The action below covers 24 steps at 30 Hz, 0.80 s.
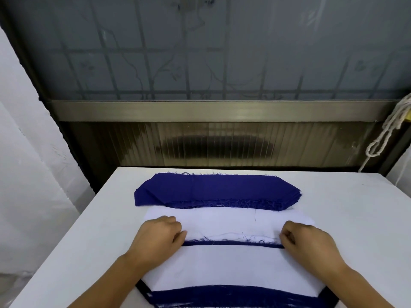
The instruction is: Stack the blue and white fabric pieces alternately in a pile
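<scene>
**Both hands pinch a white piece at the near pile**

On the white table the left hand and the right hand each curl their fingers round the near edge of a white fabric piece, one at its left end, the other at its right end. Under that edge a thin blue strip shows between the two hands. Nearer still lies the alternating pile, white on top with a blue layer showing along its near side. At the far side of the table, touching the far edge of the held white piece, sits a stack of blue fabric pieces with frayed threads. Behind the table stands a frosted glass partition with a metal rail. A white rope hangs at the far right, and pale sheeting hangs at the left
</scene>
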Available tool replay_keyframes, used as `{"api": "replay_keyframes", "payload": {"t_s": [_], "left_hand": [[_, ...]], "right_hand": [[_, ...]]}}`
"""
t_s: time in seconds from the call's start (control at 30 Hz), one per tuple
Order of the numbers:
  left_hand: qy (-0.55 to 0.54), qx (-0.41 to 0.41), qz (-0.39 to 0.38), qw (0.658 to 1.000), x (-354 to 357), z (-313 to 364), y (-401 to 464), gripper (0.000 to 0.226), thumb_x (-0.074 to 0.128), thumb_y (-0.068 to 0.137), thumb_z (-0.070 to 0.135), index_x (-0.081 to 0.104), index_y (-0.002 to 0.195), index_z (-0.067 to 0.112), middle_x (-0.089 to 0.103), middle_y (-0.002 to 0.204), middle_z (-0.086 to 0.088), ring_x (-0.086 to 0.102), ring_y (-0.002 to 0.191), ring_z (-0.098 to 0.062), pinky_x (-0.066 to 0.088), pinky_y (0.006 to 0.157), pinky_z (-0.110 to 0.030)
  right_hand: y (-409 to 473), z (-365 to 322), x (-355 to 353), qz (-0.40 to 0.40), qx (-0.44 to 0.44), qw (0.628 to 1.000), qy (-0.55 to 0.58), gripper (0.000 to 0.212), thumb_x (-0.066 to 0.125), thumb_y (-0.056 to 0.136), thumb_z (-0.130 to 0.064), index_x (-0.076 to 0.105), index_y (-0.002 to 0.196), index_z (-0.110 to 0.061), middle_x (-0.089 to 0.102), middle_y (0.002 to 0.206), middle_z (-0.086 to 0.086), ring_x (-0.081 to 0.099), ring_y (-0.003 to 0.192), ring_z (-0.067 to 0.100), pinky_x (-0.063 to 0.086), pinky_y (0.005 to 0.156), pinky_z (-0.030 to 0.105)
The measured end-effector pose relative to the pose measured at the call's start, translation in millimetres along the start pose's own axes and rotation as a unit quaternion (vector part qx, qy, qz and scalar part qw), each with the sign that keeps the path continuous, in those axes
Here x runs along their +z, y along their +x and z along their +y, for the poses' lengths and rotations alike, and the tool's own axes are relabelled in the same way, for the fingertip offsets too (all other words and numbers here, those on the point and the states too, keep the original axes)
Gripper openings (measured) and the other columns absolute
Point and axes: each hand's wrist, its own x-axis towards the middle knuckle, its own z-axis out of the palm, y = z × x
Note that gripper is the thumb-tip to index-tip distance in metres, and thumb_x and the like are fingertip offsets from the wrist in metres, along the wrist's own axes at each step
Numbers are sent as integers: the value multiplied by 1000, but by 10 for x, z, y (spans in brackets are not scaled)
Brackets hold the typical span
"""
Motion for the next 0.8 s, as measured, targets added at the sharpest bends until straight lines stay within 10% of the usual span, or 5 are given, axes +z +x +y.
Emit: {"api": "replay_keyframes", "payload": {"t_s": [0.17,0.3,0.63,0.8], "left_hand": [[-52,-33,71,996,109,68,470,11,72,84,22,71,95,21,66,93,7,59,79,-13,50,69,-26],[-53,-95,20,994,339,22,743,48,44,101,30,38,148,20,36,153,5,32,140,-14,20,116,-27],[-38,-92,24,995,640,-50,703,51,43,101,11,33,150,20,27,158,4,22,146,-12,4,116,-23],[-40,-95,58,993,580,-8,690,50,76,78,0,64,126,11,60,133,-4,56,124,-19,38,107,-30]], "right_hand": [[421,-219,31,90,-38,992,82,6,58,92,-24,61,95,-27,59,82,-14,54,71,8,43,59,20],[757,-323,131,104,-47,987,114,32,59,93,-19,60,124,-21,60,119,-7,56,105,14,47,91,26],[882,-310,479,102,-30,983,152,38,48,99,-10,56,136,-14,52,142,-1,46,132,15,30,112,23],[919,-299,425,108,-15,985,132,35,44,101,-13,59,132,-17,56,138,-5,52,126,12,39,102,21]]}}
